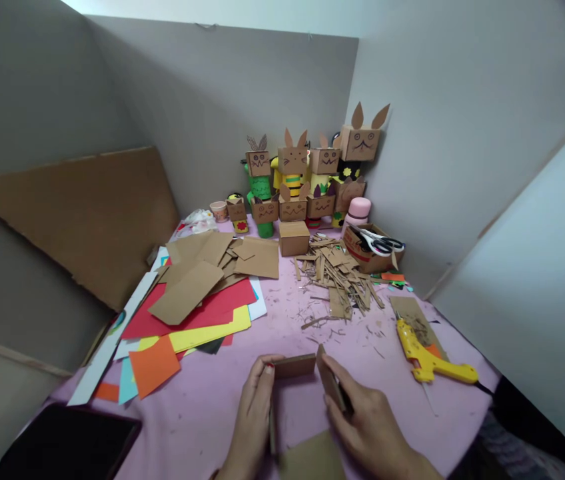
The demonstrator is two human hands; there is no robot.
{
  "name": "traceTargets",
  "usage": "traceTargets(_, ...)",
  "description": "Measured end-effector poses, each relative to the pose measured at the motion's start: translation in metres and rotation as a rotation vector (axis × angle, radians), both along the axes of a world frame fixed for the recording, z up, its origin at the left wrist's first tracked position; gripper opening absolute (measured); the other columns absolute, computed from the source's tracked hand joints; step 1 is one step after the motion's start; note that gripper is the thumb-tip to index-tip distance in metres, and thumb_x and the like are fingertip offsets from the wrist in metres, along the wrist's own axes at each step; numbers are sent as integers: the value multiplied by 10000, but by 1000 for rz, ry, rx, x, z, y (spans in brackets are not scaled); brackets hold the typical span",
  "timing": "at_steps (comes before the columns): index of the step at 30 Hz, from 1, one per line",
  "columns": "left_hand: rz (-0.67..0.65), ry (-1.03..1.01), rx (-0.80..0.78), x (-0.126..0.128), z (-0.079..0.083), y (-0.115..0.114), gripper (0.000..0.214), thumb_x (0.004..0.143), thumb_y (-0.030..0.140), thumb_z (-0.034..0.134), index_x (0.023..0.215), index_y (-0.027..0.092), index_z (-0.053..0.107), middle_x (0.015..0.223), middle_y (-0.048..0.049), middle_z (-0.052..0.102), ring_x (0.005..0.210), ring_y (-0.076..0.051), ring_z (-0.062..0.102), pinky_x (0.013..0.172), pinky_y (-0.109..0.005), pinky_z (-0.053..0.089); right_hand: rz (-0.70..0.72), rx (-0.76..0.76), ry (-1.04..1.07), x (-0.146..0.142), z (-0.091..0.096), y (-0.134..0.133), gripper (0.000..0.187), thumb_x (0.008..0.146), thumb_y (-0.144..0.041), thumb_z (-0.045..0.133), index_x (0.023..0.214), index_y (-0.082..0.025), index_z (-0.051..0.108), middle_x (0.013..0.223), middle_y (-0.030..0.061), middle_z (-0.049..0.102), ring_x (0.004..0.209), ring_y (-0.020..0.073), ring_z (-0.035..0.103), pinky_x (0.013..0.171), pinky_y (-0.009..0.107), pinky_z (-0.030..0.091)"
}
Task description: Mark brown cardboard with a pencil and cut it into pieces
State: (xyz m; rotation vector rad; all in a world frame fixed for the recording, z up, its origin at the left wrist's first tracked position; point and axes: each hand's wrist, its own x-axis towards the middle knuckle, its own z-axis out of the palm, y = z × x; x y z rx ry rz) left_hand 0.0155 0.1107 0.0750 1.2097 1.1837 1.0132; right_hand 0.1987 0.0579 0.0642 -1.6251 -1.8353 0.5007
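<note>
My left hand and my right hand hold up the walls of a small open cardboard box near the front of the pink table. The left fingers press the left wall and the far wall's corner. The right fingers are closed against the right wall. A flat cardboard flap lies between my wrists. Both hands are closed on the cardboard.
Coloured paper sheets and cardboard pieces lie left. Cardboard scraps pile behind. A yellow glue gun lies right. Scissors rest in a small box. Cardboard animal figures stand at the back. A dark tablet sits front left.
</note>
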Motion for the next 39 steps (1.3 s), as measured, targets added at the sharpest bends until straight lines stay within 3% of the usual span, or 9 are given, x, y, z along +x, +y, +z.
traceTargets(3,11,26,25,-1,0,1,305,914,447,420,1060,234,583,1098,-23,626,1082,-205,523,936,-294,400,-74,-108,71,14,-3,0,505,911,-295,366,1383,-115,375,926,106,762,537,205,692,578,328,576)
traceTargets(7,20,43,30,-1,0,2,315,912,444,418,1070,225,581,1102,-34,620,1100,-215,509,937,-301,397,-198,-13,13,33,-17,-4,494,879,-286,461,1360,-184,411,1239,135,630,1092,265,625,902,411,524)
traceTargets(11,16,51,50,-2,-2,2,311,909,444,425,1059,226,590,1095,-34,620,1094,-216,513,944,-304,390,-313,100,-66,41,-27,-13,426,874,-312,490,1285,-200,501,1298,177,530,1193,315,525,962,520,458)
traceTargets(13,18,45,45,-1,-1,1,304,907,442,431,1053,231,595,1091,-29,623,1081,-213,519,940,-302,394,-142,112,-37,40,-26,-18,444,852,-366,548,1273,-227,519,1274,172,555,1174,312,544,938,485,484)
traceTargets(17,41,20,31,0,1,-1,301,898,441,446,1040,230,607,1063,-26,640,1053,-220,536,919,-307,414,535,115,-212,29,-20,-24,390,846,-378,610,1232,-331,573,1128,91,712,1014,261,672,804,348,558)
traceTargets(19,49,14,30,1,2,-1,299,894,438,454,1036,228,612,1057,-26,645,1059,-223,539,907,-306,424,649,157,-411,22,-16,-26,277,907,-335,536,1170,-324,622,1118,84,726,978,263,696,733,335,572)
traceTargets(28,33,5,41,-1,2,-1,274,909,405,439,1019,222,610,1061,-33,648,1059,-213,542,918,-303,414,537,459,-300,21,-9,-29,236,951,-308,444,1078,-234,629,925,72,784,807,227,738,641,309,551)
traceTargets(32,45,14,54,1,3,-1,269,901,413,447,980,216,613,1078,-41,638,1036,-212,546,942,-309,400,391,343,-63,17,-3,-26,221,960,-271,406,1072,-222,590,874,70,764,759,182,704,678,279,525)
traceTargets(39,49,7,62,2,1,-1,263,899,405,432,975,217,601,1003,-32,621,1022,-211,537,926,-319,419,343,267,-75,-2,10,-16,402,1005,-302,219,847,-206,576,674,29,676,587,133,631,548,205,449)
